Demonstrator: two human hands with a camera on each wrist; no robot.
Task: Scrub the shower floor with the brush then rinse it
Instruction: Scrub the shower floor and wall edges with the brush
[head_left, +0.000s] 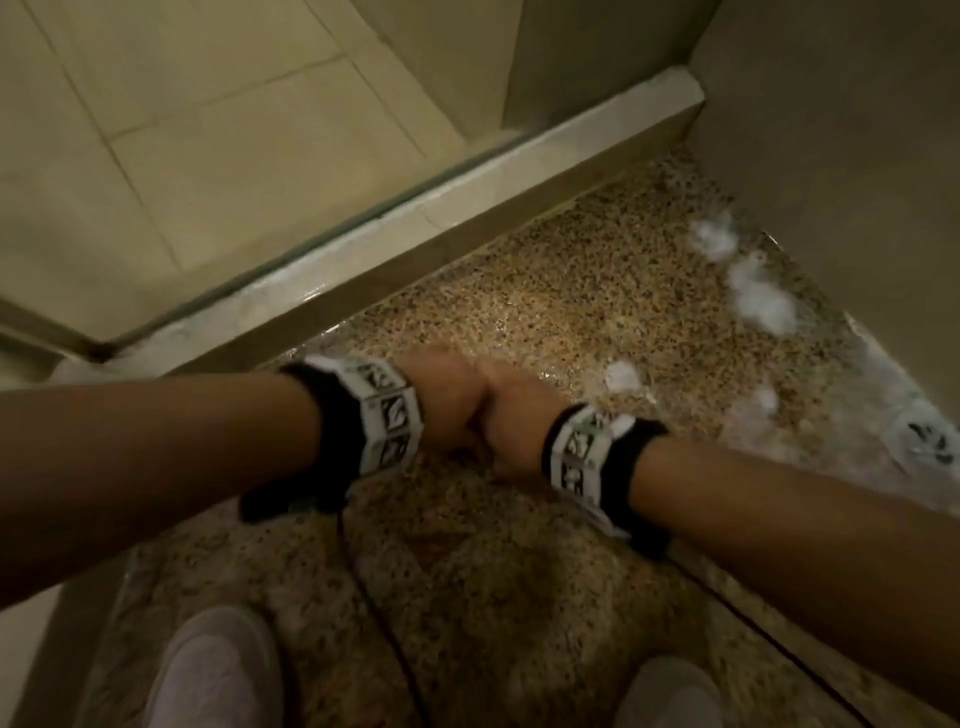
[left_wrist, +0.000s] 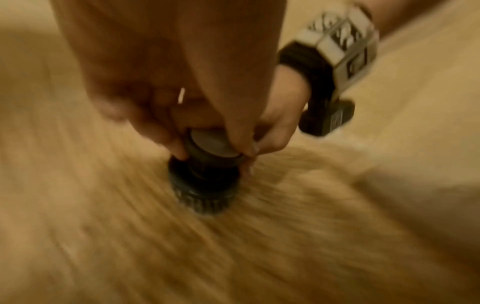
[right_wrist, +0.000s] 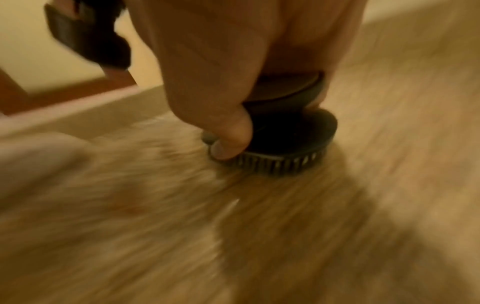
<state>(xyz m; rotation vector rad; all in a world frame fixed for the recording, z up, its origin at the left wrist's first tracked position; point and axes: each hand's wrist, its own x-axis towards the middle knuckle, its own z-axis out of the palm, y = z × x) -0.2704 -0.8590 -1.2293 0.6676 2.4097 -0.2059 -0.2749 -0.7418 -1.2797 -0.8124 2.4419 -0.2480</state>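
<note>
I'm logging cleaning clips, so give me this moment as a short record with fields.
tool: round dark brush, bristles on the floor
left hand: grips the brush knob
right hand: grips the brush too
surface: speckled shower floor, wet
foam: white suds near the wall
stage: scrubbing, wrist views motion-blurred

A: Shower floor (head_left: 571, 291): speckled tan and brown; foam patches (head_left: 758, 296) white.
B: Brush (right_wrist: 291, 142): dark grey-black. Wristbands (head_left: 384, 410): black, white-patterned. Shoes (head_left: 213, 670): white.
</note>
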